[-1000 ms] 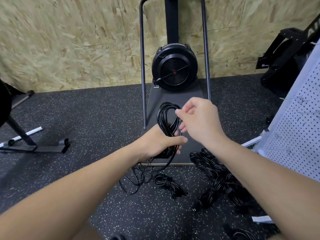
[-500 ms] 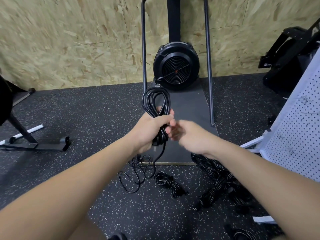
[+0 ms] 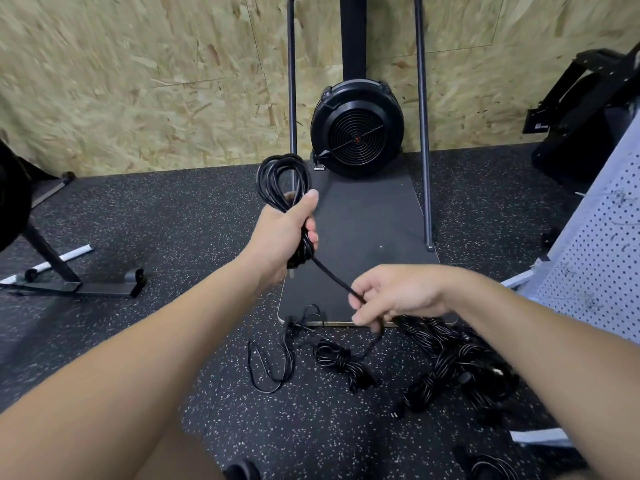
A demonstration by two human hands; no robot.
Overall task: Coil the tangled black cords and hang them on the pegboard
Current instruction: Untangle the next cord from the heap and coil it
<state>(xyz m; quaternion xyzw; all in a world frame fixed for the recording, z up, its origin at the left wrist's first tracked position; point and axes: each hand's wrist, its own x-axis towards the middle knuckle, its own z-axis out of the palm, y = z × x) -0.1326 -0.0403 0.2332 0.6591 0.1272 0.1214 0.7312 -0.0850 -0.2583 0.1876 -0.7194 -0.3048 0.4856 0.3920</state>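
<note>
Your left hand (image 3: 289, 233) grips the coil (image 3: 282, 181), held up over the floor (image 3: 138, 220). Your right hand (image 3: 398, 292) pinches its loose tail (image 3: 332, 277). Keep the tail taut and wrap tight around the coil's waist. Other cords (image 3: 453, 368) lie on the floor near the pegboard (image 3: 595, 258).

Speckled black rubber floor (image 3: 173, 216) carries everything here. A loose thin cord (image 3: 270, 367) lies on it beside a small coiled bundle (image 3: 341, 363), with a heap of black cords (image 3: 457, 368) further right. A fan machine's dark base plate (image 3: 367, 244) rests behind them.
</note>
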